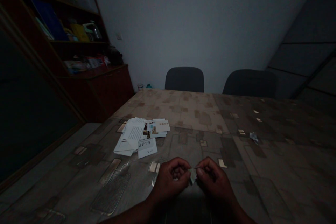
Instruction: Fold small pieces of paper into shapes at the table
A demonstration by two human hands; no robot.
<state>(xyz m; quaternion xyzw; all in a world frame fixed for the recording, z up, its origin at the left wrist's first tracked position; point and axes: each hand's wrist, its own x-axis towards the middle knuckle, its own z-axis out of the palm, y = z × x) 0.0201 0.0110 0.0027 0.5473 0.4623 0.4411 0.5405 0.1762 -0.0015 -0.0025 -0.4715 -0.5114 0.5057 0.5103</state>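
My left hand (174, 178) and my right hand (214, 178) are close together over the near edge of the table, fingertips pinched toward each other. Between them is a small pale piece (193, 175), perhaps paper or foil, which both hands grip by its upper edge. Its details are too dark to make out. Beyond my left hand lies a loose pile of white cards and papers (133, 134), some with handwriting or printed pictures. A small crumpled silvery piece (253, 137) rests on the table farther to the right.
The table (178, 150) has a patterned cover. Two dark chairs (184, 79) (249, 82) stand at its far side, before a wall. A reddish cabinet (105, 87) with filled shelves is at the left. Two small containers show behind the table's far left corner.
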